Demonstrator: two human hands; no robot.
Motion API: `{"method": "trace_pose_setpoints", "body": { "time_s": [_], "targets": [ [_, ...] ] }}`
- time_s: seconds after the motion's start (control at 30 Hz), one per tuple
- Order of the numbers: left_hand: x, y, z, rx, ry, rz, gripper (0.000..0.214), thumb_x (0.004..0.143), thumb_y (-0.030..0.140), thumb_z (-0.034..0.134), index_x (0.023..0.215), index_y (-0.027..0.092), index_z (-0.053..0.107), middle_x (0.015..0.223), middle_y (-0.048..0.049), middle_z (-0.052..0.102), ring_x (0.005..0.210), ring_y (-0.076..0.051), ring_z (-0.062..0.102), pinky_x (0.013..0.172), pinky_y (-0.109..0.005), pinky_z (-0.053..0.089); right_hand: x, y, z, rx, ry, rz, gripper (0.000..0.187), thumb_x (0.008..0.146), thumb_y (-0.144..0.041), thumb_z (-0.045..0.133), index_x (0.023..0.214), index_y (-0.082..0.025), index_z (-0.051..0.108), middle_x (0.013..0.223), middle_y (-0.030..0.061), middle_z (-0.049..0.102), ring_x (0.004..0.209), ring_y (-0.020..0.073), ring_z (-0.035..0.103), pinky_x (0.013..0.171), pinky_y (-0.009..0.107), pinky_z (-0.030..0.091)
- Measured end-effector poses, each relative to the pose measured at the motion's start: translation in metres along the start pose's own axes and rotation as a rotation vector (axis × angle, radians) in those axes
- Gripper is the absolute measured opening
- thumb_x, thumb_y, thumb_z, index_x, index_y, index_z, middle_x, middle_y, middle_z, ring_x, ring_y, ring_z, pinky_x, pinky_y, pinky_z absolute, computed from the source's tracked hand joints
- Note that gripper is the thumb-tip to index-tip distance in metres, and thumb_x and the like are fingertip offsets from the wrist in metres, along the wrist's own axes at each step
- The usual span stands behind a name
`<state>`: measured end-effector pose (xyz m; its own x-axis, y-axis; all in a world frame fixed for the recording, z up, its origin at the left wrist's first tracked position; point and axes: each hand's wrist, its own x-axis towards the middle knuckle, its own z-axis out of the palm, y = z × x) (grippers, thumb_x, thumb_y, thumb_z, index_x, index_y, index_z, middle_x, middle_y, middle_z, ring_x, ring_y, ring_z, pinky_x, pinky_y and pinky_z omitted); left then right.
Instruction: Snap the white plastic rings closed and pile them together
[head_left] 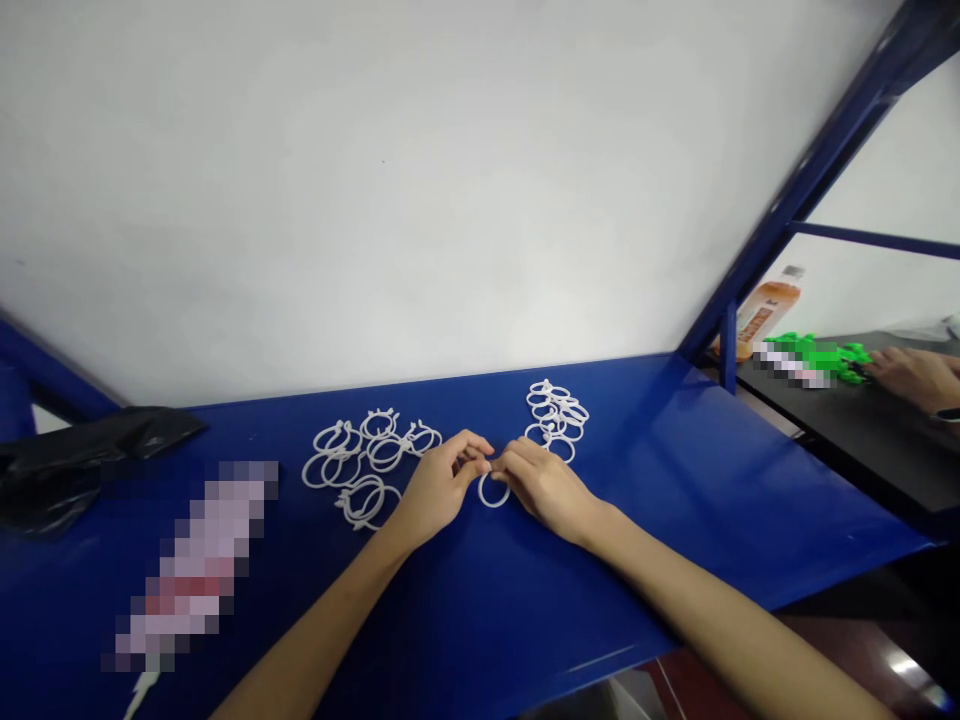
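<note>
A white plastic ring [493,504] hangs below the fingers of both hands over the blue tabletop. My left hand [442,480] pinches the top of it between thumb and fingers. From the other side, my right hand [544,485] grips the same spot, and the fingers hide the ring's upper end. To the left of my left hand lies a loose group of white rings [330,468], several with small knobs or open ends showing. A second group of white rings [576,411] overlaps in a line beyond my right hand.
A black plastic bag [105,440] and a pixelated object lie at the left of the blue table [465,640]. Blue metal posts [787,200] flank it. On a black table at right are a bottle [769,310], green pieces [817,352] and another person's hand [915,378].
</note>
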<state>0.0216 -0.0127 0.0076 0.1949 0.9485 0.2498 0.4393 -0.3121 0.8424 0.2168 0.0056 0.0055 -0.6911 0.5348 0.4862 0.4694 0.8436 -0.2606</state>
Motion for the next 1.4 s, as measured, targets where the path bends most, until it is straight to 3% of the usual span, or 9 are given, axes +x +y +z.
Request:
{"method": "trace_pose_setpoints", "body": {
  "time_s": [0.17, 0.3, 0.43, 0.73, 0.97, 1.13, 1.27, 1.4],
  "targets": [
    [0.002, -0.005, -0.012, 0.628, 0.116, 0.123, 0.024, 0.092, 0.029, 0.058, 0.114, 0.02, 0.062, 0.105, -0.0084, 0.067, 0.102, -0.027, 0.059, 0.094, -0.045, 0.045, 0.002, 0.026, -0.011, 0.018, 0.09, 0.278, 0.019, 0.102, -0.024, 0.049, 0.104, -0.019, 0.067, 0.095, 0.0064, 0.066, 0.087, 0.0187, 0.063, 0.08, 0.031, 0.05],
    [0.001, -0.015, -0.029, 1.013, 0.165, 0.033, 0.032, 0.092, 0.037, 0.058, 0.114, 0.014, 0.063, 0.112, -0.0162, 0.062, 0.109, -0.035, 0.053, 0.091, -0.048, 0.043, 0.0, 0.051, -0.026, -0.076, 0.248, 0.498, 0.02, 0.098, -0.026, 0.052, 0.103, -0.02, 0.071, 0.095, 0.0061, 0.065, 0.079, 0.0176, 0.064, 0.077, 0.031, 0.05],
    [0.0, -0.021, -0.031, 1.12, 0.117, 0.01, 0.025, 0.094, 0.037, 0.054, 0.103, 0.016, 0.066, 0.107, -0.0149, 0.063, 0.105, -0.034, 0.053, 0.088, -0.046, 0.042, -0.001, 0.059, -0.034, -0.145, 0.229, 0.669, 0.019, 0.095, -0.025, 0.055, 0.098, -0.02, 0.073, 0.094, 0.0058, 0.067, 0.074, 0.0162, 0.064, 0.074, 0.029, 0.048],
    [-0.001, -0.013, -0.02, 1.06, 0.083, 0.089, 0.016, 0.095, 0.026, 0.053, 0.097, 0.02, 0.068, 0.106, -0.0101, 0.066, 0.103, -0.03, 0.052, 0.088, -0.047, 0.037, 0.001, 0.054, -0.029, -0.235, 0.122, 0.865, 0.019, 0.092, -0.03, 0.057, 0.105, -0.021, 0.066, 0.093, 0.0045, 0.073, 0.077, 0.0176, 0.065, 0.064, 0.026, 0.039],
    [-0.003, -0.007, -0.017, 1.031, 0.156, 0.182, 0.012, 0.093, 0.028, 0.061, 0.087, 0.019, 0.066, 0.101, -0.009, 0.065, 0.097, -0.028, 0.052, 0.085, -0.046, 0.036, 0.002, 0.052, -0.035, -0.23, 0.161, 0.845, 0.02, 0.093, -0.032, 0.056, 0.103, -0.021, 0.068, 0.091, 0.0045, 0.071, 0.079, 0.0189, 0.065, 0.065, 0.027, 0.039],
    [-0.002, 0.0, -0.015, 0.905, 0.156, 0.351, 0.01, 0.089, 0.027, 0.069, 0.083, 0.02, 0.065, 0.095, -0.0054, 0.064, 0.091, -0.025, 0.05, 0.08, -0.041, 0.034, 0.004, 0.043, -0.035, -0.149, 0.255, 0.648, 0.018, 0.096, -0.031, 0.055, 0.102, -0.021, 0.069, 0.09, 0.0036, 0.071, 0.077, 0.017, 0.063, 0.071, 0.027, 0.043],
    [-0.005, 0.006, -0.009, 0.82, 0.13, 0.469, 0.011, 0.086, 0.023, 0.073, 0.081, 0.02, 0.064, 0.093, -0.004, 0.064, 0.088, -0.023, 0.05, 0.078, -0.037, 0.035, 0.007, 0.022, -0.028, 0.155, 0.148, 0.444, 0.022, 0.096, -0.039, 0.059, 0.104, -0.021, 0.069, 0.087, 0.0016, 0.071, 0.071, 0.0137, 0.062, 0.07, 0.026, 0.046],
    [-0.007, 0.005, -0.001, 0.774, 0.089, 0.547, 0.008, 0.087, 0.02, 0.071, 0.082, 0.021, 0.065, 0.094, -0.0034, 0.062, 0.087, -0.021, 0.05, 0.077, -0.036, 0.037, 0.008, 0.006, -0.019, 0.362, 0.026, 0.405, 0.017, 0.094, -0.034, 0.061, 0.099, -0.02, 0.069, 0.082, -0.0001, 0.071, 0.067, 0.0122, 0.061, 0.065, 0.024, 0.045]
  ]
}}
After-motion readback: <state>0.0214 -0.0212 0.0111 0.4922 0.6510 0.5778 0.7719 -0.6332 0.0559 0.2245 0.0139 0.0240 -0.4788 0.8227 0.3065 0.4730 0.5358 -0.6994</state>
